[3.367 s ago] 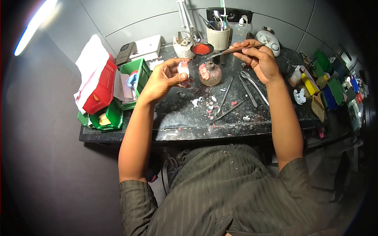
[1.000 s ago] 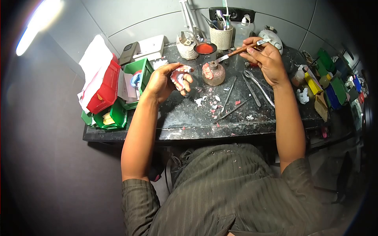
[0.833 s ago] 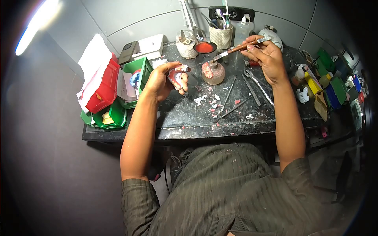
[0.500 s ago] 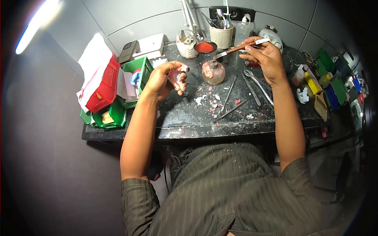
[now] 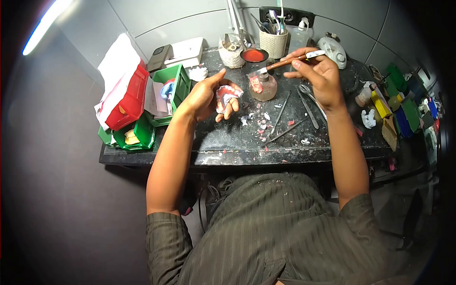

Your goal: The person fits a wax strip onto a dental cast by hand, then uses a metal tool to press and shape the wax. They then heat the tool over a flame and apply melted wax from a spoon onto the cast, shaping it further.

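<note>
Glaring lamp (image 5: 46, 27), blackened corners

shirt (image 5: 247, 223): dark olive, striped, pale-specked | sleeves (image 5: 166, 240): short, matching

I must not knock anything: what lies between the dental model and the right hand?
In the head view: the round jar and the metal blade near its top.

A grey wall (image 5: 190, 21) rises behind the black table (image 5: 213, 138).
</note>
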A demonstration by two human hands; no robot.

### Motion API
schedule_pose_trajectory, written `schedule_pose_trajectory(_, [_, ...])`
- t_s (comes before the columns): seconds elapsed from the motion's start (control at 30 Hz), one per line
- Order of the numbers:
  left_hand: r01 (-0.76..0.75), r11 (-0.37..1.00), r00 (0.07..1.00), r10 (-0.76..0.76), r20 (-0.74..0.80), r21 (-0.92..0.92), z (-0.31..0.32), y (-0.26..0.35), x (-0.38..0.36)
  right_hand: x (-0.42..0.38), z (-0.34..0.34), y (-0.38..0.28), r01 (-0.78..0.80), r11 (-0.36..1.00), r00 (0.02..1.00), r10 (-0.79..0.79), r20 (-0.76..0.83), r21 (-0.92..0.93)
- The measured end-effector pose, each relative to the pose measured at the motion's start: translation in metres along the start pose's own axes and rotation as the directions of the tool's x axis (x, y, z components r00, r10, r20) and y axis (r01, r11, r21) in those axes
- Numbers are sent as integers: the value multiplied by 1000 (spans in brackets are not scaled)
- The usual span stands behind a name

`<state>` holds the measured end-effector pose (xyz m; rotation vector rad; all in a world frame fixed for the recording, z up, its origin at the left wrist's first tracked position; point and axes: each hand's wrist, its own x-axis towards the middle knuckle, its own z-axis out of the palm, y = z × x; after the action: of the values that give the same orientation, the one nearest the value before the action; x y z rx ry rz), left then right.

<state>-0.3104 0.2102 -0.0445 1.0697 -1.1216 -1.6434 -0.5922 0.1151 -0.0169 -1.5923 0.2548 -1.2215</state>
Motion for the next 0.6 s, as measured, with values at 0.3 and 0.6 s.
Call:
schedule_pose_trajectory(0.3, [27,1000,999,-27,28,-16,3,-2,0,-8,24,9,-13,997,996,6,86,75])
schedule_pose_trajectory(0.6, [55,998,998,-55,7,15,7,-1,-2,-8,26,12,-19,996,995,10,100,88])
